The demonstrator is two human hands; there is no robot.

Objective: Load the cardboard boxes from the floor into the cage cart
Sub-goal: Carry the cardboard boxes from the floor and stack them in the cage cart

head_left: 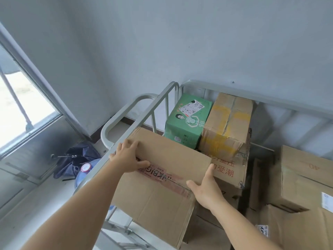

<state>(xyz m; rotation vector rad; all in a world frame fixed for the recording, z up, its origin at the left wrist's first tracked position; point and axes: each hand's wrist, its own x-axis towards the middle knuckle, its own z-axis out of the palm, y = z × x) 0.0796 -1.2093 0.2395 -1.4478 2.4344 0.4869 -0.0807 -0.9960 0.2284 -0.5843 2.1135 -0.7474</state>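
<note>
We have both hands on a brown cardboard box (162, 170), and it sits high inside the cage cart (138, 121), tight against the cart's left rail. Our left hand (128, 156) clamps the box's upper left corner, fingers spread over the top face and thumb hooked round onto the near face, right over the red printed tape (162, 177) that runs along the seam. Our right hand (205, 188) holds the right edge, fingers out of sight behind the corner, thumb pointing up along the side. The two hands are well apart, one at each end of the box.

Behind it, toward the wall, a green printed box (187, 121) stands in the cart's far left corner, tilted a little. Just beside that on the right sits a taped brown box (227, 125) with yellow tape across its top. That one rests on a larger carton with red Chinese lettering (228, 170), which lies right beside our box.

Further right, more stacked brown cartons (304, 179), one with a white label on its side; whether they stand inside the cart we cannot tell.

Outside the rail on the left, down on the floor, a dark blue folded umbrella (79, 157) lies next to a blue water jug (86, 170) with a pink and white cap. A window (21, 109) fills the left edge.
</note>
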